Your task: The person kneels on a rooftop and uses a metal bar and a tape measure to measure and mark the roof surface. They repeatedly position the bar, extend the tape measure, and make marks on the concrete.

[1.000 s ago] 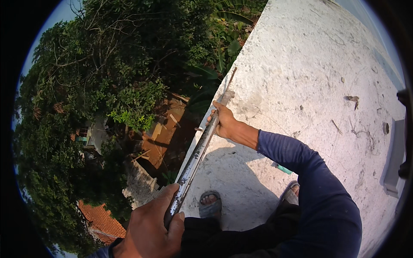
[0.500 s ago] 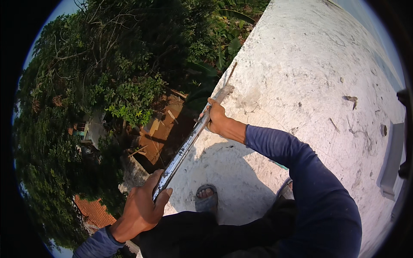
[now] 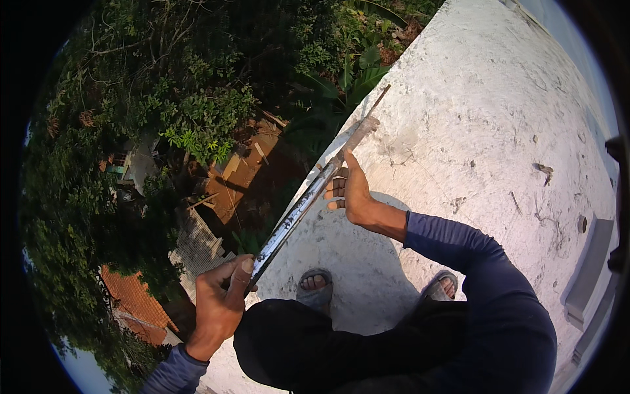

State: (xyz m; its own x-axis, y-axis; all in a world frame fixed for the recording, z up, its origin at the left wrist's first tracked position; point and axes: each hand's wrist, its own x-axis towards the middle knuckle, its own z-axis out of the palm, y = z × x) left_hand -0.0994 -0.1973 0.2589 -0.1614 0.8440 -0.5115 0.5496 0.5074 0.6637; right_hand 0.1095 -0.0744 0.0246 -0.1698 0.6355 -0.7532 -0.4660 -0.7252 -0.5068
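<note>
Opening of the bare right hand [image 3: 357,194] is what has just changed: half a second earlier it was closed around the long, silver-grey metal pole [image 3: 293,222] with dark, flaking patches, whereas now its fingers are spread wide and its thumb is raised close beside the shaft. Whether the pole is still touched by the thumb or palm cannot be told. The near end is gripped by the bare left hand [image 3: 223,302], with thumb and fingers folded around it at the near left. By this change, it is judged, the only sure hold is left at the near end, and the far length is less firmly steadied. The pole is slanted from near left to far right along the edge of the rough, whitish roof slab [image 3: 459,131]; at its far end a brownish, crusted section [image 3: 359,134] is seen, with a thin, rust-brown rod [image 3: 379,98] projecting beyond it. Whether that end is rested on the slab cannot be made out. Two grey open-toed sandals [image 3: 319,299] are planted on the slab at the near side, right of the pole. To the left, beyond the edge, dense green trees [image 3: 210,118] and an orange tiled roof [image 3: 134,299] are seen below.
</note>
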